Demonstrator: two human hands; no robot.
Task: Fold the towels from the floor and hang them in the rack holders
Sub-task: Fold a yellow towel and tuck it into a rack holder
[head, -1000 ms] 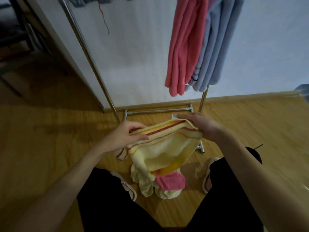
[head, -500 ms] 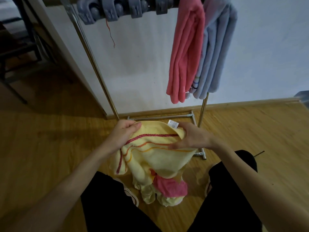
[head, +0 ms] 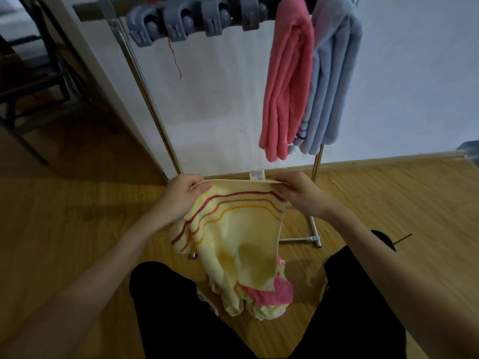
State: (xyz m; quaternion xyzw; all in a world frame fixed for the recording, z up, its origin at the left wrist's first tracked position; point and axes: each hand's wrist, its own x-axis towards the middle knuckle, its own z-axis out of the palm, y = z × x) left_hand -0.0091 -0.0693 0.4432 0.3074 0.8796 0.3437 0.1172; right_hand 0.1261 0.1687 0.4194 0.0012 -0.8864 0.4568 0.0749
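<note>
Presently, the yellow towel (head: 238, 229) is being held by its top edge, pinched by the left hand (head: 181, 196) at nine o'clock and the right hand (head: 302, 194) at three; its length is hanging toward six, with empty rack holders (head: 191, 19) waiting at twelve.

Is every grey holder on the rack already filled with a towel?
No. Four grey holders on the rack bar stand empty, left of the hanging pink towel and blue towel.
</note>
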